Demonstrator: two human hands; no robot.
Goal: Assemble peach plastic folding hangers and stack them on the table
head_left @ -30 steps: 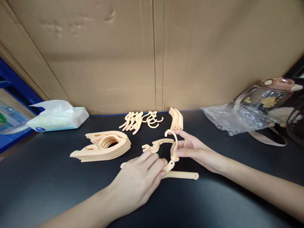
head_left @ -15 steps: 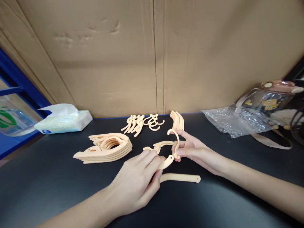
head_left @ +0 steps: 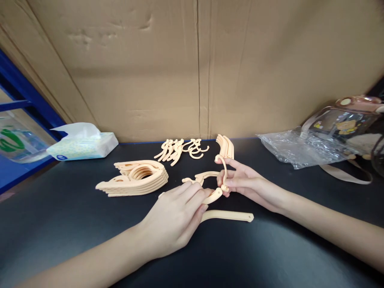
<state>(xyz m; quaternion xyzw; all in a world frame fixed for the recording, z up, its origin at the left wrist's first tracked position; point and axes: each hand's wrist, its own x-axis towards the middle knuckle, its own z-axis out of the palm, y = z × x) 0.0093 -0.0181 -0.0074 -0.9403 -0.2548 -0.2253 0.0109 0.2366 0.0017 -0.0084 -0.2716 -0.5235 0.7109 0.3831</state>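
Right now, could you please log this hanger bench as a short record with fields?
left hand: grips a hanger arm
right hand: pinches a hook
loose arm: lies on the black table
stack of hanger bodies: left of the hands
far edge: pile of hooks, tissue pack, plastic bag

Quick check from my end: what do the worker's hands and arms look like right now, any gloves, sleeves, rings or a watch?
Both are bare. The left hand and right hand wear no gloves, and no rings show on the visible fingers. Both forearms are uncovered as far as the picture's edge: no sleeves, watch, bracelet or markings in view. Fingernails look short and unpainted.
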